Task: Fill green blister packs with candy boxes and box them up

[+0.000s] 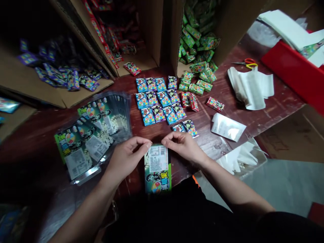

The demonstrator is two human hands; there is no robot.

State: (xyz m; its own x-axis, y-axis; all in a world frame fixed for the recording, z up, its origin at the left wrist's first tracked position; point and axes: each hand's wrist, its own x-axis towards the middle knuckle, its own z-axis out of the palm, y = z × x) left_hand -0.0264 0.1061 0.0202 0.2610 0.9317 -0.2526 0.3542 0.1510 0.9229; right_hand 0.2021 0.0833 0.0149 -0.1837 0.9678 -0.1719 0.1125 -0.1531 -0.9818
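A printed candy bag (158, 168), green and black with a white label, lies upside down at the table's near edge. My left hand (130, 155) pinches its upper left corner between thumb and fingers. At the upper right corner, my right hand (183, 145) pinches it the same way. Left of my hands is a fanned stack of similar printed bags (101, 121). Just beyond the bag stand rows of small blue and purple candy boxes (158, 98), a pair of them (187, 127) close to my right hand. Whether the bag's mouth is parted cannot be made out.
Cardboard cartons hold purple boxes (73, 79), red boxes (115, 40) and green boxes (199, 37) along the back. Loose red boxes (215, 103) lie mid-table. Rightward are scissors (246, 63), white backing paper (250, 87), a label sheet (227, 127) and a clear tray (263, 157).
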